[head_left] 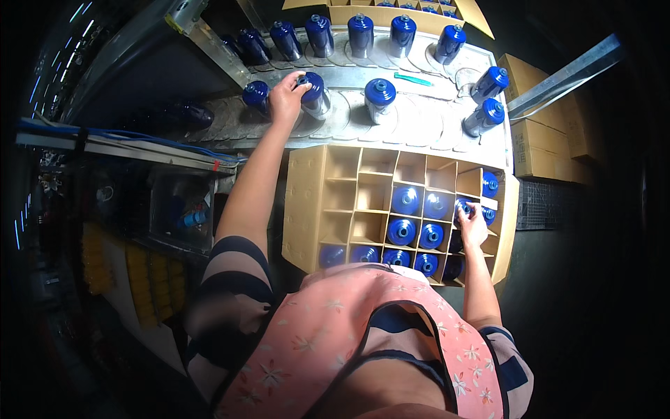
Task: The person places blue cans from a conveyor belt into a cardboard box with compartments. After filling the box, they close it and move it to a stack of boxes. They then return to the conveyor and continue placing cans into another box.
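On the near lane of the slatted conveyor, my left hand [284,103] is closed around the upper part of a blue glossy bottle [317,99], which stands upright. Another blue bottle [256,96] stands just left of that hand, and one more [380,98] to its right. My right hand [474,228] reaches into a divided cardboard carton [303,209] in front of me, its fingers pinched on the neck of a blue bottle [462,205] in a right-hand compartment. Several blue bottles fill the nearer and right compartments; those at the far left hold none.
A row of blue bottles [361,38] lines the far lane and curves down at the right. A teal cutter-like tool [413,79] lies between the lanes. Brown cartons [548,150] stand at right below a slanted metal bar [569,73]. Another carton [391,15] with bottles sits at the back.
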### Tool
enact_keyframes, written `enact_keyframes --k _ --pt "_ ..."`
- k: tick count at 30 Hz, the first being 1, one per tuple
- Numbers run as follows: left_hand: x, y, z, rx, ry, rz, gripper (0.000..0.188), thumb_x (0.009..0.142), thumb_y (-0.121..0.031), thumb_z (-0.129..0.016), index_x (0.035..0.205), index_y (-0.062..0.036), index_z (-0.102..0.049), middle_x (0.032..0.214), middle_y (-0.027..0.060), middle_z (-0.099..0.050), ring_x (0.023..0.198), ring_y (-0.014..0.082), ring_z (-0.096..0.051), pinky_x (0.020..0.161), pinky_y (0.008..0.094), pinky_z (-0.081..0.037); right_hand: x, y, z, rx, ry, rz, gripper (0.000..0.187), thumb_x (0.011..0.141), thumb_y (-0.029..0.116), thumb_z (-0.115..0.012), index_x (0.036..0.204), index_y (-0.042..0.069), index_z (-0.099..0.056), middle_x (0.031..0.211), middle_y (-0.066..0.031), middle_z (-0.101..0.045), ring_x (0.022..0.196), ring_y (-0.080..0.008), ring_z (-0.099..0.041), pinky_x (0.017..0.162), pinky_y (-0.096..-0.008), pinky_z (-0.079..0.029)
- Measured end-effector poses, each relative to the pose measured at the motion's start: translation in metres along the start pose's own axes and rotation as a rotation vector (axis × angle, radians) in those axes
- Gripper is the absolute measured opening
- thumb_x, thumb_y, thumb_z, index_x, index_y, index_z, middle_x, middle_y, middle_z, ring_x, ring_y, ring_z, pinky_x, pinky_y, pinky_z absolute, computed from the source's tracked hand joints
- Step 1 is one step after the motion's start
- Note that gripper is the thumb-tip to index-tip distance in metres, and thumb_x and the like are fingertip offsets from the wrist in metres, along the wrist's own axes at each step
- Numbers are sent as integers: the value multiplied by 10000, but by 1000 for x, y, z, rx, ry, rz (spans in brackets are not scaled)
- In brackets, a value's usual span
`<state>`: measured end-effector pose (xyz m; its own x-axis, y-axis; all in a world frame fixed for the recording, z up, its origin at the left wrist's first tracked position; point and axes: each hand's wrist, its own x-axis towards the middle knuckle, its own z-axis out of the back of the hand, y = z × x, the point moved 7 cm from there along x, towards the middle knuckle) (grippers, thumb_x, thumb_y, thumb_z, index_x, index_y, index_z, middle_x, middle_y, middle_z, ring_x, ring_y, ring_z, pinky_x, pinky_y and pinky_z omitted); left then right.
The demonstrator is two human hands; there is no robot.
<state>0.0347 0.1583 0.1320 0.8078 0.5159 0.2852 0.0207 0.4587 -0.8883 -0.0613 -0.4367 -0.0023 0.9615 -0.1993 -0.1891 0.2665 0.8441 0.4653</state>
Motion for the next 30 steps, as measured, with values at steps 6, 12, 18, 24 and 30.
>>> enact_keyframes --k 6,12,18,24,30 --pt "24 49 -81 225 106 108 347 738 -185 -786 1075 -142 -714 941 143 -715 834 240 -693 764 332 -520 5 10 -9 -35 -31 -92 335 821 367 -722 1107 230 -612 727 -10 -648 692 -227 -663 647 -373 -499" --pt "12 21 -105 326 214 -64 358 732 -161 -785 1082 -146 -716 975 144 -702 904 240 -686 806 330 -525 1 22 -17 -14 -73 -64 344 846 365 -703 1131 202 -598 728 -22 -627 668 -223 -639 640 -376 -495" --pt "16 2 -129 196 244 -98 354 727 -204 -783 1074 -181 -718 995 116 -701 873 269 -686 775 354 -526 2 27 -18 -19 -70 -67 342 827 348 -712 1116 209 -594 711 -11 -636 659 -223 -644 627 -375 -491" --pt "1 -12 -169 279 420 -123 375 746 -183 -765 1112 -145 -697 1060 124 -689 947 282 -668 823 356 -519 3 33 -22 -27 -97 -86 331 818 341 -719 1100 207 -608 717 -15 -636 685 -228 -645 641 -372 -491" --pt "14 -26 -85 210 160 -334 512 747 -101 -778 1237 -146 -637 1226 126 -608 1126 267 -593 954 361 -479 1 34 -15 15 -123 -56 293 824 325 -716 1065 185 -627 697 -30 -638 690 -243 -645 650 -395 -485"
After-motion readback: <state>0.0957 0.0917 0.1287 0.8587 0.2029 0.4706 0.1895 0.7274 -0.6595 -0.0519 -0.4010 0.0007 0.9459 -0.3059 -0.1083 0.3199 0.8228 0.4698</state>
